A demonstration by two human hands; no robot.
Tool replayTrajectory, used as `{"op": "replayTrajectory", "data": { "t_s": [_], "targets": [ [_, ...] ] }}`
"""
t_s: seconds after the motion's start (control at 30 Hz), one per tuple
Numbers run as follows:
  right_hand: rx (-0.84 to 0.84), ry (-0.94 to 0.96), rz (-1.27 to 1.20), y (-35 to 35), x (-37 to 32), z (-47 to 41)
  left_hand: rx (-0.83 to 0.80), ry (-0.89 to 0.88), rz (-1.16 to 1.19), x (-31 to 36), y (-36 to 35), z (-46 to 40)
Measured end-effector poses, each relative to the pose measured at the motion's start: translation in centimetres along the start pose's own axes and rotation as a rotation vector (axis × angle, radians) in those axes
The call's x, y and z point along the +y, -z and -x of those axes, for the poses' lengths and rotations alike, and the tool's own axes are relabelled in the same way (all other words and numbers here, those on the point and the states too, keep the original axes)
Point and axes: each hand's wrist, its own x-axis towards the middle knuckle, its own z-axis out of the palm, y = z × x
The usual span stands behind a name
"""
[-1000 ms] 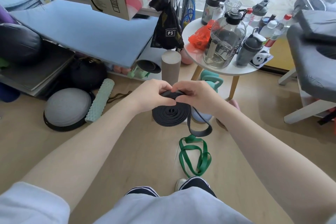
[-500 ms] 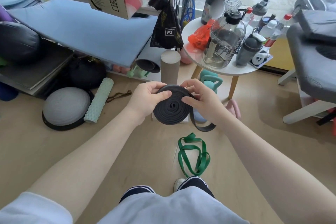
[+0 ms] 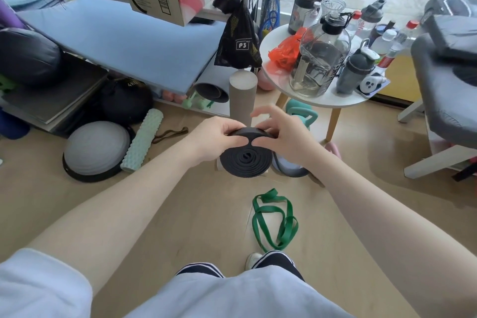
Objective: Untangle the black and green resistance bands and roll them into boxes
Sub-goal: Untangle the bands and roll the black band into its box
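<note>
The black resistance band (image 3: pixel 246 160) is wound into a flat spiral coil that I hold up in front of me, its face toward the camera. My left hand (image 3: pixel 215 134) pinches the coil's upper left edge. My right hand (image 3: pixel 280 134) presses the top right edge with thumb and forefinger, the other fingers spread above. A short loose tail of the black band hangs off the coil's right side. The green resistance band (image 3: pixel 277 219) lies in loose loops on the wooden floor just ahead of my feet. No box for the bands is visible.
A round white side table (image 3: pixel 322 97) crowded with bottles and a large jug stands at right. A cardboard tube (image 3: pixel 242 97), a teal kettlebell (image 3: pixel 300 116), a mint foam roller (image 3: pixel 143 137) and a grey balance dome (image 3: pixel 96 148) sit on the floor. Shelving fills the left, a grey bench the right.
The coil has grown as more of the black band's tail was wound on; the hanging loop is shorter. My right hand's fingers have lifted and spread over the coil's top.
</note>
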Motion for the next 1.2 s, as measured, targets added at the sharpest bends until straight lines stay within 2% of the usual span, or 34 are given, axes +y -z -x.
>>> {"op": "replayTrajectory", "data": {
  "t_s": [0.1,0.23,0.3,0.4,0.43,0.53,0.63,0.73,0.77,0.9,1.03,1.2],
  "targets": [
    [0.088,-0.074,-0.112,0.3,0.6,0.1,0.103,-0.016,0.184,-0.4,-0.7,-0.3],
    [0.044,-0.093,-0.122,0.7,1.7,0.6,0.210,-0.006,0.366,-1.0,-1.4,-0.5],
    [0.040,-0.104,-0.129,0.9,2.1,1.0,0.198,-0.009,0.440,-1.1,-1.8,-0.3],
    [0.047,-0.063,-0.098,1.2,2.3,1.3,0.092,0.042,0.468,-1.0,-1.9,0.0],
    [0.041,-0.048,-0.078,1.4,2.3,1.3,0.052,0.071,0.432,-0.9,-1.7,0.0],
    [-0.012,0.048,0.054,1.9,2.2,1.1,-0.050,0.112,0.122,0.0,-0.7,-0.1],
    [-0.117,0.137,0.189,1.7,1.9,0.8,-0.131,0.090,-0.018,1.5,-1.1,-0.4],
    [-0.118,0.118,0.146,1.4,1.6,0.9,-0.054,0.005,-0.231,2.1,-2.1,-0.8],
    [-0.084,0.089,0.080,1.5,1.5,1.0,-0.024,-0.004,-0.209,2.0,-2.1,-0.7],
    [0.060,0.000,-0.124,1.9,1.9,1.3,0.022,0.003,0.138,1.6,-2.6,-0.5],
    [0.081,-0.015,-0.181,2.3,3.4,1.8,0.126,-0.011,0.329,0.7,-3.1,-0.4],
    [0.051,-0.040,-0.310,2.8,4.4,2.3,0.181,0.024,0.524,-0.3,-3.9,-0.4]
  ]
}}
